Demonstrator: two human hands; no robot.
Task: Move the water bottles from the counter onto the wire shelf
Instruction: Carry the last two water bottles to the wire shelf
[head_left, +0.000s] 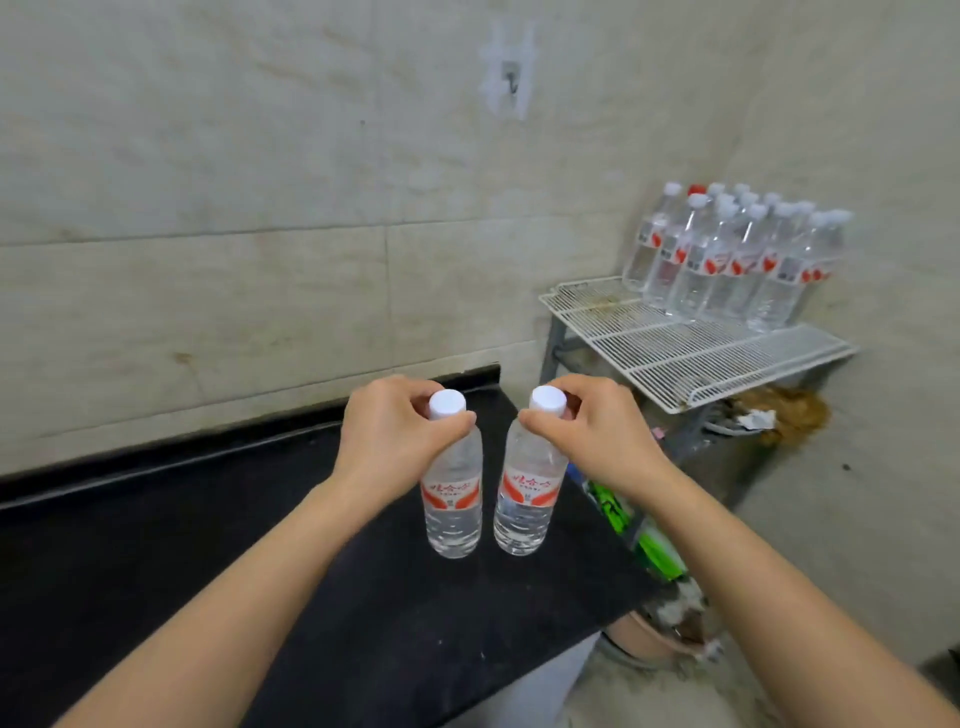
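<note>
The left hand (395, 431) is curled round the neck of the left bottle (452, 499), with thumb and fingers pinched just under the white cap. The bottle's body hangs below the hand, upright, its long axis vertical. Beneath this hand the black counter (208, 545) is seen. Whether the bottle bases are resting on it or are just lifted clear cannot be told.

Just to the right of the left hand, the right bottle (527, 499) is held in the same way, upright, close beside the first but apart from it. Its neck is pinched by the right hand (592, 431), with the fingers curled under the cap. Both hands are thus occupied.

Beyond the right hand and off to its right, the wire shelf (675, 358) is set into the corner of the walls. The part farthest from the hand is filled by a cluster of shelved bottles (727, 260), all standing upright. The bare wire in front of and to the left of that cluster lies nearest the right hand.

The coming move is judged to turn on this offset. The shelf lies forward and to the right of both hands, so the right hand is the nearer, and the left bottle must be carried farther across. It is judged that both bottles should be kept upright and set on the bare wire short of the cluster. A standing bottle could otherwise be knocked over, or a base could be set unevenly on the wires.
</note>
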